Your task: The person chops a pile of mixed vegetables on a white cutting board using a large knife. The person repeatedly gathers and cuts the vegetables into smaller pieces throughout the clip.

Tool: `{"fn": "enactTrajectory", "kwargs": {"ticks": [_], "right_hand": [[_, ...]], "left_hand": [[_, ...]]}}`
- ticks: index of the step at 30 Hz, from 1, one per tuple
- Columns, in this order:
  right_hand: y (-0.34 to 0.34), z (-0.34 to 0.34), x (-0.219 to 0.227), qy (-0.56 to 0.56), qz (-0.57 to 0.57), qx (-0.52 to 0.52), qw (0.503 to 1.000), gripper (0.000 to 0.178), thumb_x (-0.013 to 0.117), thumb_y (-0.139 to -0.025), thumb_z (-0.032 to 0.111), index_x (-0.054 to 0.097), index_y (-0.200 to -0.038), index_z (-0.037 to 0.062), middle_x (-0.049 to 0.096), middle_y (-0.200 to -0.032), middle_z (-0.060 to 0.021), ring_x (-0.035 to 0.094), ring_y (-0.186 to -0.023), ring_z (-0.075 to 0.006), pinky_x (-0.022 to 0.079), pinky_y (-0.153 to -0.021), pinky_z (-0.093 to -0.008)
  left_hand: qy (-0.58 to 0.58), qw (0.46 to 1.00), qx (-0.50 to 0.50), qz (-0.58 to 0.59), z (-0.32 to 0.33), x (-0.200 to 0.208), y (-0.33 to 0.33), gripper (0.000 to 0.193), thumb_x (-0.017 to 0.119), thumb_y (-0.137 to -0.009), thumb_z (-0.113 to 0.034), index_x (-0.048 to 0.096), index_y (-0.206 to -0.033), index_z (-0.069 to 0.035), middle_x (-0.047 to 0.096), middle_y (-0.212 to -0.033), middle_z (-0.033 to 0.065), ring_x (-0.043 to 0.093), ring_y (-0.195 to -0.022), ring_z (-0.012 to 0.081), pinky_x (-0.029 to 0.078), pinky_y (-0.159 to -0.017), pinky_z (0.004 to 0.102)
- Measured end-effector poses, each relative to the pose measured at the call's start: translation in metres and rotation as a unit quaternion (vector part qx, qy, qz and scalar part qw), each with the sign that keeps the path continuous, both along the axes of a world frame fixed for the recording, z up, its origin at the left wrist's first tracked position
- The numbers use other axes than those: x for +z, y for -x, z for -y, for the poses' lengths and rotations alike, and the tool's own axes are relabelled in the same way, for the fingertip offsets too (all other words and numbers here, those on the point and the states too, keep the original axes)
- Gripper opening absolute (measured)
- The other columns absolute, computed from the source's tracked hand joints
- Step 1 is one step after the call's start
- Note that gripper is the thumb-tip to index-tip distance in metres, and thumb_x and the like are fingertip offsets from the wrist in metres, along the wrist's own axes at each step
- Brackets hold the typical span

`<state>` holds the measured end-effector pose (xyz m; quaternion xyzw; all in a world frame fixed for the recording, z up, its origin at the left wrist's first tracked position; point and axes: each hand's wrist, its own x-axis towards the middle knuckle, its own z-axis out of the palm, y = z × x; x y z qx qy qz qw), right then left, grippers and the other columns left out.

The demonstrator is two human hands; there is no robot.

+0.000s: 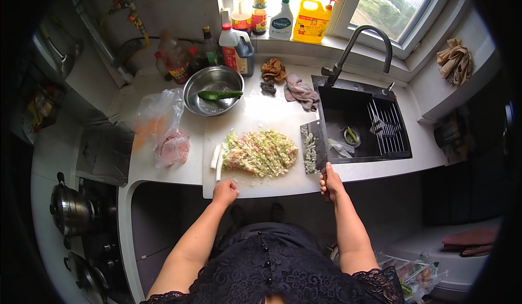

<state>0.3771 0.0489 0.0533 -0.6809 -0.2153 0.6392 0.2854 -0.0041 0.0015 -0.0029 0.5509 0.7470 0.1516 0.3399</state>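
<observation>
My right hand (330, 182) is wrapped round the brown handle of a cleaver (323, 150). The dark, broad blade lies flat over the right side of a white cutting board (255, 188), with pale chopped bits stuck to it. My left hand (224, 193) is closed with its fingers curled in, at the board's front edge; nothing shows in it. Just beyond that hand lie white scallion stalks (216, 157). A wide heap of chopped pale-green vegetable and pinkish bits (261, 153) covers the middle of the board.
Behind the board, a steel bowl (191, 98) holds a green cucumber (219, 94). Bagged pink minced meat (173, 149) lies to the left. A grey cloth (300, 92) sits beside the black sink (353, 96) and faucet (363, 31). Bottles (237, 49) line the back; pots (73, 209) stand far left.
</observation>
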Motion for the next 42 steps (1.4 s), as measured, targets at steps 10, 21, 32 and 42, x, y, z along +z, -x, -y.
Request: {"fn": "enactTrajectory", "kwargs": {"ticks": [10, 21, 32, 42], "right_hand": [[0.075, -0.028, 0.0, -0.049, 0.037, 0.113, 0.992, 0.053, 0.043, -0.09, 0.058, 0.049, -0.073, 0.0081, 0.04, -0.05, -0.0001, 0.037, -0.035, -0.0126, 0.032, -0.035, -0.0301], [0.139, -0.013, 0.064, -0.183, 0.415, 0.319, 0.832, 0.061, 0.039, -0.091, 0.057, 0.06, -0.093, -0.0007, 0.063, -0.092, -0.0263, 0.059, -0.09, -0.0428, 0.045, -0.077, -0.0499], [0.148, -0.011, 0.036, -0.198, 0.415, 0.362, 0.811, 0.062, 0.037, -0.091, 0.057, 0.059, -0.089, 0.0, 0.063, -0.092, -0.0247, 0.059, -0.09, -0.0429, 0.046, -0.076, -0.0491], [0.137, -0.025, 0.035, -0.191, 0.392, 0.347, 0.83, 0.061, 0.037, -0.091, 0.057, 0.062, -0.095, 0.0017, 0.063, -0.091, -0.026, 0.058, -0.09, -0.0435, 0.046, -0.078, -0.049]], "left_hand": [[-0.046, 0.999, -0.009, -0.015, -0.001, -0.011, 0.002, 0.021, 0.078, -0.061, -0.014, 0.062, -0.073, -0.006, 0.063, -0.066, 0.0075, 0.063, -0.065, 0.0223, 0.05, -0.063, 0.0339], [-0.005, 1.0, 0.01, 0.002, 0.0, 0.001, -0.001, 0.021, 0.078, -0.064, -0.015, 0.062, -0.077, -0.007, 0.065, -0.075, 0.0109, 0.064, -0.077, 0.0289, 0.05, -0.071, 0.0387], [-0.001, 1.0, 0.005, 0.004, -0.002, -0.003, 0.002, 0.02, 0.077, -0.065, -0.014, 0.063, -0.077, -0.007, 0.065, -0.076, 0.0111, 0.064, -0.078, 0.0298, 0.05, -0.071, 0.0394], [-0.011, 1.0, 0.003, 0.011, -0.001, -0.004, 0.002, 0.02, 0.077, -0.065, -0.014, 0.062, -0.077, -0.007, 0.065, -0.076, 0.0117, 0.063, -0.077, 0.0303, 0.05, -0.071, 0.0391]]}}
